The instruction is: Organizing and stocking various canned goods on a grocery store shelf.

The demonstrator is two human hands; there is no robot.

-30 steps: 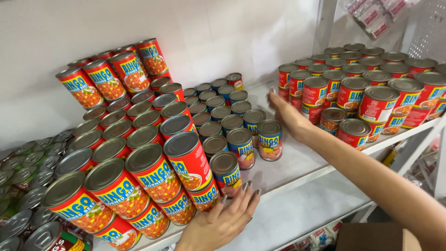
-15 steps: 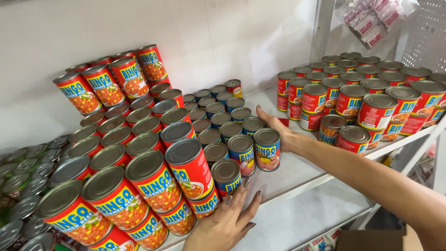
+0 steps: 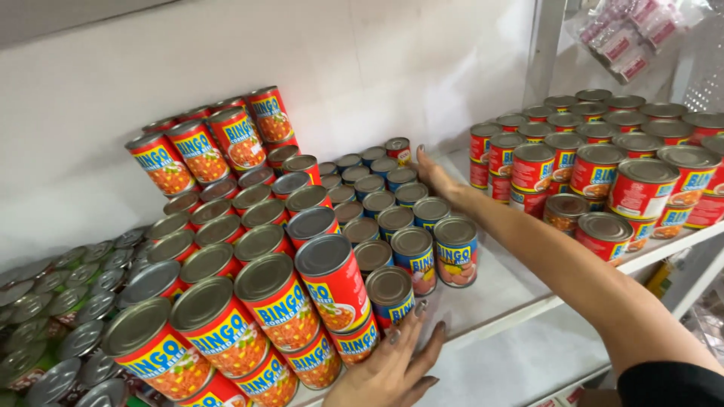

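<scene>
The right hand (image 3: 436, 175) lies open and flat against the far side of the small blue cans (image 3: 381, 200) on the white shelf (image 3: 520, 283), gripping nothing. The left hand (image 3: 392, 365), fingers spread, presses the near front can (image 3: 391, 295), beside stacked red cans (image 3: 279, 301).

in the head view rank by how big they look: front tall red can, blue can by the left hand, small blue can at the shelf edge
1. Front tall red can, though nearness inflates it.
2 and 3. Blue can by the left hand and small blue can look alike, so unranked.
</scene>
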